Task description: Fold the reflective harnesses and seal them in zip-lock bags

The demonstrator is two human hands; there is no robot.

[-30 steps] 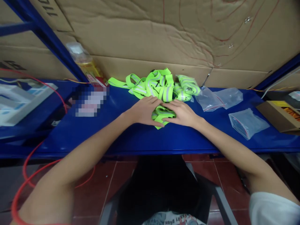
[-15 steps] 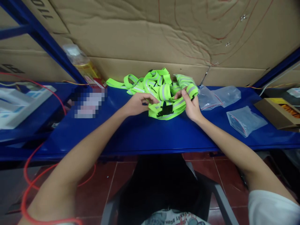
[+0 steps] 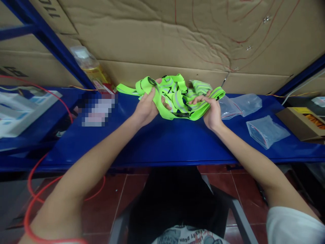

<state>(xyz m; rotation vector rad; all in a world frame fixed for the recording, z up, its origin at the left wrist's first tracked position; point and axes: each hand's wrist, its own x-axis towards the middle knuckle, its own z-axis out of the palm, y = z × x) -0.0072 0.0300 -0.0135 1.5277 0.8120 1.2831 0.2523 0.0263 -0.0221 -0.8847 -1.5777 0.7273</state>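
Neon-green straps with grey reflective stripes lie in a tangled heap at the back of the blue table. My left hand is closed on one end of a looped reflective strap, with its thumb over the band. My right hand grips the folded layers of the same strap at the other end. Between the hands the strap sags, and a black buckle shows on its lower edge. A bagged green striped bundle lies just behind my right hand.
Clear zip bags and another zip bag lie to the right, before an open cardboard box. At the back left stands a bottle. A cardboard sheet walls the back; a red hose loops at lower left.
My left hand has risen and taken hold of the strap's left end, lifting it. My right hand has shifted slightly right, and the strap is spread wider between them.
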